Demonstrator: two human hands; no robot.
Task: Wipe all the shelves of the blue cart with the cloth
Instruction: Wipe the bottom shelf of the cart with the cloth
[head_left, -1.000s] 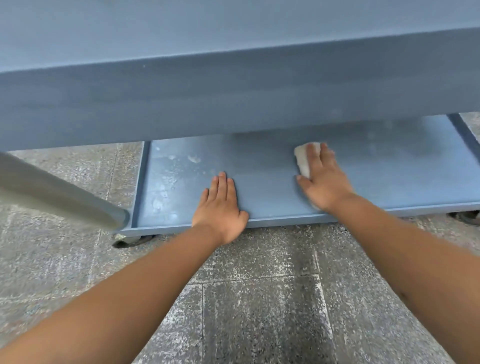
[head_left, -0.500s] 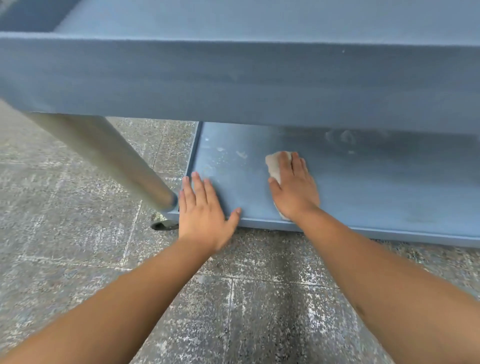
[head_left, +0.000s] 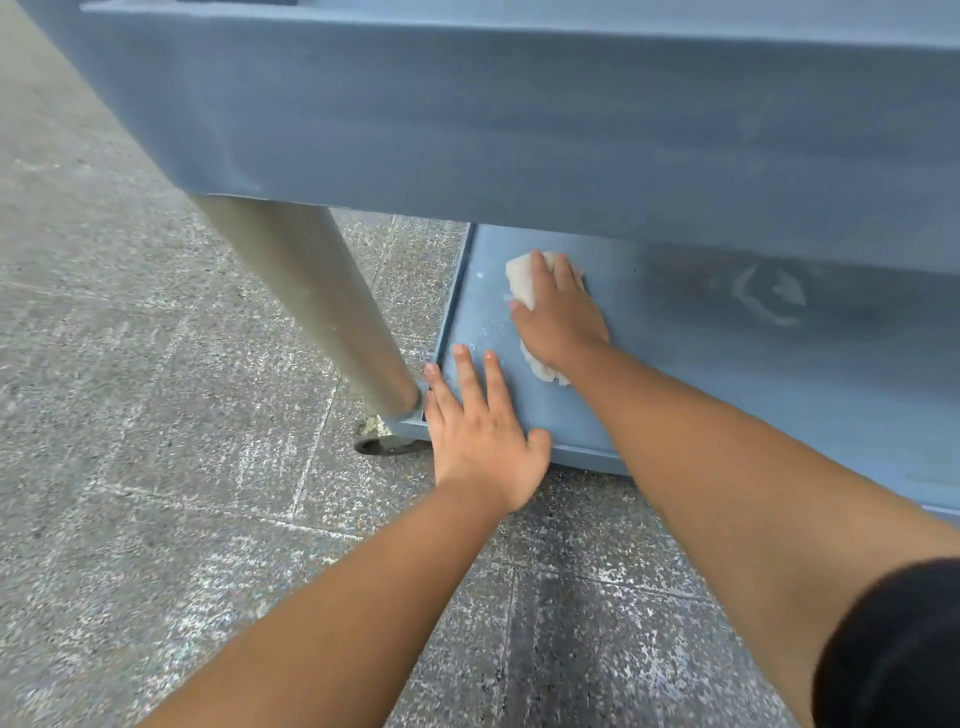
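Observation:
The blue cart's bottom shelf (head_left: 753, 374) lies low over the floor, under the deep blue wall of an upper shelf (head_left: 519, 119). My right hand (head_left: 561, 317) presses a white cloth (head_left: 521, 280) flat onto the bottom shelf near its left rim; most of the cloth is hidden under the palm. My left hand (head_left: 483, 436) rests flat with fingers spread on the shelf's front left corner, holding nothing. Faint smears show on the shelf to the right of the cloth.
A grey metal leg (head_left: 317, 301) slants down to the cart's front left corner, with a caster wheel (head_left: 384, 446) beneath it. Speckled grey floor tiles (head_left: 156, 415) spread to the left and in front of the cart.
My right hand has slid the cloth leftward along the bottom shelf to its left rim. My left hand has shifted left to the front corner. The view has swung left.

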